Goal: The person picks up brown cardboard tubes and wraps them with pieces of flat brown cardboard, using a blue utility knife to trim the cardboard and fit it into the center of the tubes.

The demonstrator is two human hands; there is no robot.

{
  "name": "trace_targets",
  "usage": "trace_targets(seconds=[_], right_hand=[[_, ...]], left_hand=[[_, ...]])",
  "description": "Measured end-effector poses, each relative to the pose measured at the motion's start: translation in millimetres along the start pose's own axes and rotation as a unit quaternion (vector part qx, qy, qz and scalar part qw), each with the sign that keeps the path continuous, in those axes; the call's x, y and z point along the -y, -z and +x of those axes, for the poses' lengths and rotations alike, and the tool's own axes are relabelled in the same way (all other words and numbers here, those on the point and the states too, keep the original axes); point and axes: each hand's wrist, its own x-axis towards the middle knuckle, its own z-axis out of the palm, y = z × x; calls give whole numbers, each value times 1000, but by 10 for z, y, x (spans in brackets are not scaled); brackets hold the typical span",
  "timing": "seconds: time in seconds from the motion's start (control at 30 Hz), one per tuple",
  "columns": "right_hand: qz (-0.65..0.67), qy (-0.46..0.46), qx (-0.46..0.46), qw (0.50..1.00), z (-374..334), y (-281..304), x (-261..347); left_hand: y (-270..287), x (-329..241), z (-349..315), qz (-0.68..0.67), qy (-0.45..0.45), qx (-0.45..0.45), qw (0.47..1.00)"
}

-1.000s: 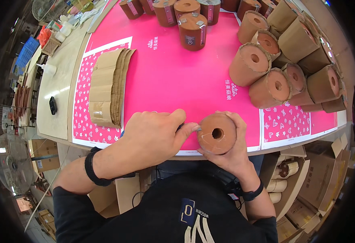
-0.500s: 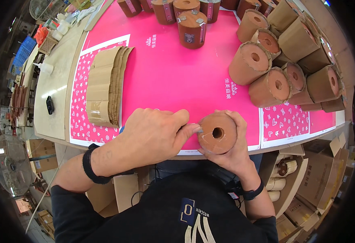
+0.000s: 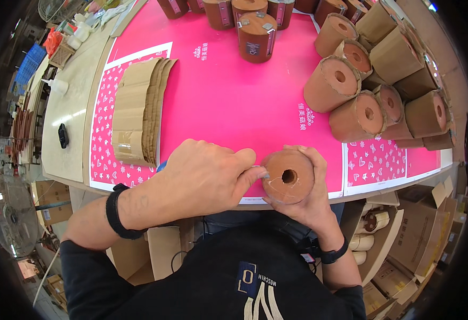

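One pink-covered table (image 3: 234, 101): spanned the frame's upper half.
Wrapped cylinders (image 3: 397, 58): piled at upper right, apparently nested to save space.
Cardboard sheets (image 3: 135, 112): stacked at left, presumably for easy reach.
Left hand (image 3: 204, 176): pinched a small grey-tipped item (image 3: 266, 175), kind unclear, at the brown cylinder (image 3: 281, 189)'s left edge.
Right hand (image 3: 311, 208): cupped the cylinder's right side, likely for steadiness.
Brown cylinder: lower centre; round end scuffed with pale lines, dark central hole.

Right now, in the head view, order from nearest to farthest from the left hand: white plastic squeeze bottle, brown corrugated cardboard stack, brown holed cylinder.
1. Brown holed cylinder, right of left hand.
2. Cardboard stack, on the left.
3. Squeeze bottle, farther left.
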Motion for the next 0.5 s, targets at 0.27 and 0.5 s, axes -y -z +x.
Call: trace_targets(seconds=[0.27, 0.5], right_hand=[[-8, -14, 34, 999, 5, 35, 5], [-15, -4, -7, 1000, 22, -30, 17]], left_hand=[[44, 22, 22, 33, -36, 40, 998], [-5, 47, 26, 2, 20, -5, 1000]])
